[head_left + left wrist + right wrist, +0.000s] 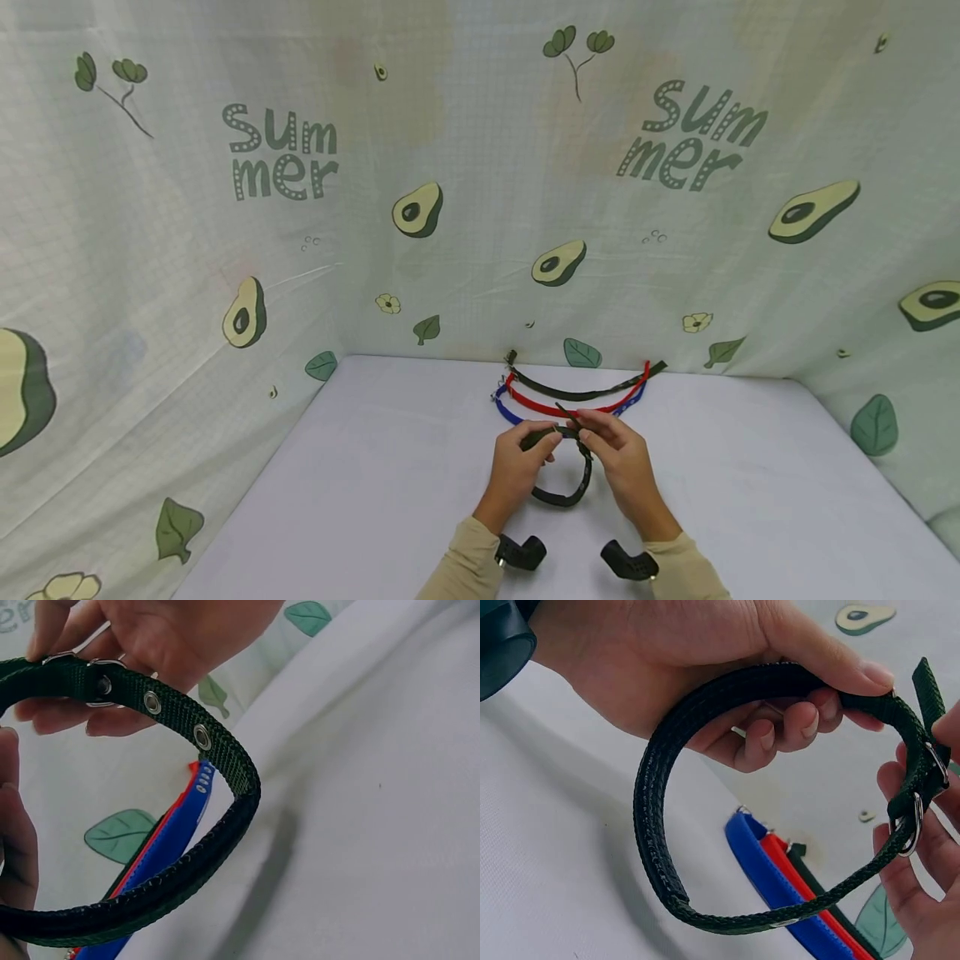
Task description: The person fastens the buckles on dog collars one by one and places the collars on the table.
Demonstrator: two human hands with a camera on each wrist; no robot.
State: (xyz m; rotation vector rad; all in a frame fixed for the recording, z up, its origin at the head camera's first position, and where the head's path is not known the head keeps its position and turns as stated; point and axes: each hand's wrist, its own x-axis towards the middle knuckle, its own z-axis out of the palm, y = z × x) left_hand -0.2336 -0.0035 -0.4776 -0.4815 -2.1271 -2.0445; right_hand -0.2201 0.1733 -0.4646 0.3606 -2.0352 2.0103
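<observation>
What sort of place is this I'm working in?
Probably an improvised work booth: a white table is backed by avocado-printed sheeting, with three straps laid near its far edge and a dark green strap held in front of them.

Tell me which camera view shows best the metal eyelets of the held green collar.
Left wrist: two eyelets face the camera clearly. Right wrist shows the collar nearly edge-on there, with one glint, perhaps an eyelet; head shows none distinctly.
</observation>
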